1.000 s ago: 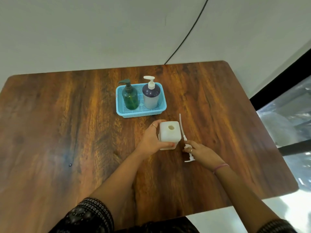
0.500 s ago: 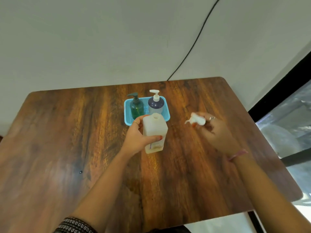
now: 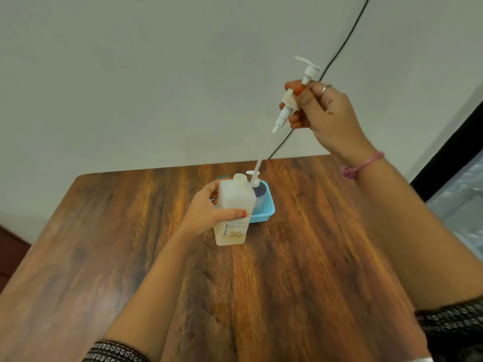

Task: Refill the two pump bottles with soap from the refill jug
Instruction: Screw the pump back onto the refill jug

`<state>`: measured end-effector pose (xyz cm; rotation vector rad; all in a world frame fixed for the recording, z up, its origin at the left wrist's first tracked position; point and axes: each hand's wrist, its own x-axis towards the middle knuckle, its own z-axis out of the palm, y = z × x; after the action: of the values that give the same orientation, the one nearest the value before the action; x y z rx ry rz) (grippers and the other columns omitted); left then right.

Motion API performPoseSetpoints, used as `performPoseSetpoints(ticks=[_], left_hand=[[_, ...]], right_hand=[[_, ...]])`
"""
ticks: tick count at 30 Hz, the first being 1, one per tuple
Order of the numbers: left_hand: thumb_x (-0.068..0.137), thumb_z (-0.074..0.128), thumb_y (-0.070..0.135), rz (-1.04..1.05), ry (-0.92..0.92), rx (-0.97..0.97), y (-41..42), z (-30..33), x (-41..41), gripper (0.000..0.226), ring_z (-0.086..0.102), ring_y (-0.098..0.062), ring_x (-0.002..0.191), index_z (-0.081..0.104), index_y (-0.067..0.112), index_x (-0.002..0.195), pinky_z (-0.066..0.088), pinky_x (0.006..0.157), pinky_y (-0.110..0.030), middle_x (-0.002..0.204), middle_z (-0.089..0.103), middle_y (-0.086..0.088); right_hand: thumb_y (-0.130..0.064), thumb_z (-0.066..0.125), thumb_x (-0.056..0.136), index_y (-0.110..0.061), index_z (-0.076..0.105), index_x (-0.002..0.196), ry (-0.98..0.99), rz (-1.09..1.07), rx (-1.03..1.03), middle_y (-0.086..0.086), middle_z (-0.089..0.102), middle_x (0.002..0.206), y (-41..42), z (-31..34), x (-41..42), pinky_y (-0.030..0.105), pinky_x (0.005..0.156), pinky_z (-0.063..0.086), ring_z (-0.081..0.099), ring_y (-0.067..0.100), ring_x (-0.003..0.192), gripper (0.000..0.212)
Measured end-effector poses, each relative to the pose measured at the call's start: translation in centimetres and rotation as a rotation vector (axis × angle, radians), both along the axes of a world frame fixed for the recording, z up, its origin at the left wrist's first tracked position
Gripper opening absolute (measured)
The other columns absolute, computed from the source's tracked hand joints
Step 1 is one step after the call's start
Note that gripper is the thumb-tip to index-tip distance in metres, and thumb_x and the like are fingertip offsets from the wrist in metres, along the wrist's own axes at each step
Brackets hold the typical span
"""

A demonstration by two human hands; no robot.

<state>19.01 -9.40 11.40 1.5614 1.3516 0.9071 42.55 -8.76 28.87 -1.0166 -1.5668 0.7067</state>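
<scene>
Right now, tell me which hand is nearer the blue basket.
Left. The left hand holds the jug right beside the blue basket; the right hand is raised high above it.

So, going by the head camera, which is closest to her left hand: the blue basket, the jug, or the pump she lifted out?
1. Refill jug: held in the left hand.
2. Blue basket: just behind the jug.
3. Pump: raised high in the right hand.

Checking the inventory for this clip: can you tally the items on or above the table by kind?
refill jug: 1
pump head with dip tube: 1
pump bottle: 1 in view; the jug may hide more
blue basket: 1
Total: 4
</scene>
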Motion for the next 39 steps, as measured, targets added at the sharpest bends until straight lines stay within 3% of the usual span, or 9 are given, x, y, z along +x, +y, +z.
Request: performPoseSetpoints(ticks=[9, 16, 19, 22, 29, 34, 39], left_hand=[[0.053, 0.087, 0.048, -0.034, -0.015, 0.047, -1.1, 2.0, -0.8, 0.08, 0.062, -0.017, 0.109, 0.053, 0.038, 0.124, 0.06, 0.08, -0.029, 0.119, 0.062, 0.012], [0.046, 0.087, 0.055, -0.01, -0.062, 0.053, -1.0, 4.4, -0.4, 0.083, 0.066, -0.014, 0.106, 0.056, 0.035, 0.12, 0.06, 0.081, -0.033, 0.116, 0.065, 0.011], [0.046, 0.089, 0.053, -0.004, -0.105, 0.053, -1.0, 5.7, 0.1, 0.08, 0.068, -0.011, 0.102, 0.058, 0.036, 0.118, 0.06, 0.074, -0.027, 0.112, 0.067, 0.011], [0.049, 0.09, 0.048, -0.016, -0.137, 0.062, -1.0, 6.7, 0.6, 0.081, 0.069, -0.008, 0.099, 0.059, 0.03, 0.122, 0.057, 0.068, -0.019, 0.11, 0.069, 0.011], [0.046, 0.091, 0.046, -0.018, -0.211, 0.079, -1.0, 8.9, 1.2, 0.084, 0.071, -0.01, 0.097, 0.061, 0.026, 0.122, 0.06, 0.075, -0.027, 0.109, 0.071, 0.006], [0.044, 0.092, 0.047, 0.042, -0.196, 0.115, -0.8, 9.7, 1.6, 0.095, 0.068, -0.01, 0.101, 0.057, 0.026, 0.13, 0.06, 0.081, -0.032, 0.112, 0.069, 0.008], [0.043, 0.091, 0.05, 0.059, -0.168, 0.12, -0.6, 9.8, 2.0, 0.094, 0.068, -0.01, 0.1, 0.057, 0.025, 0.128, 0.061, 0.082, -0.036, 0.111, 0.069, 0.007]], right_hand=[[-0.029, 0.05, 0.099, -0.017, 0.062, 0.111, 0.03, 0.031, -0.034, 0.009, 0.068, 0.099, 0.8, 0.5, -2.2, 0.029, 0.077, 0.056, 0.062, 0.011, 0.075, 0.021], [-0.027, 0.054, 0.096, -0.02, 0.06, 0.115, -0.17, 0.179, -0.103, 0.005, 0.069, 0.104, 0.1, -0.4, -3.2, 0.022, 0.07, 0.054, 0.062, 0.005, 0.077, 0.021], [-0.029, 0.055, 0.095, -0.021, 0.059, 0.116, -0.191, 0.199, -0.13, 0.006, 0.07, 0.11, -0.1, -0.8, -3.5, 0.025, 0.075, 0.053, 0.066, 0.015, 0.093, 0.022], [-0.03, 0.054, 0.095, -0.021, 0.057, 0.118, -0.223, 0.225, -0.151, 0.003, 0.069, 0.115, -0.1, -1.0, -3.6, 0.023, 0.077, 0.051, 0.063, 0.013, 0.105, 0.024], [-0.029, 0.051, 0.097, -0.022, 0.058, 0.125, -0.411, 0.294, -0.124, -0.003, 0.064, 0.122, -0.2, -0.7, -2.7, 0.025, 0.095, 0.045, 0.058, 0.009, 0.115, 0.03], [-0.026, 0.051, 0.097, -0.017, 0.055, 0.131, -0.415, 0.29, -0.136, -0.003, 0.06, 0.131, 0.0, -0.1, -2.3, 0.033, 0.105, 0.042, 0.054, 0.011, 0.121, 0.035], [-0.026, 0.046, 0.099, -0.015, 0.055, 0.13, -0.464, 0.231, -0.114, -0.006, 0.058, 0.129, -0.2, -0.2, -2.8, 0.016, 0.093, 0.041, 0.054, 0.006, 0.115, 0.034]])
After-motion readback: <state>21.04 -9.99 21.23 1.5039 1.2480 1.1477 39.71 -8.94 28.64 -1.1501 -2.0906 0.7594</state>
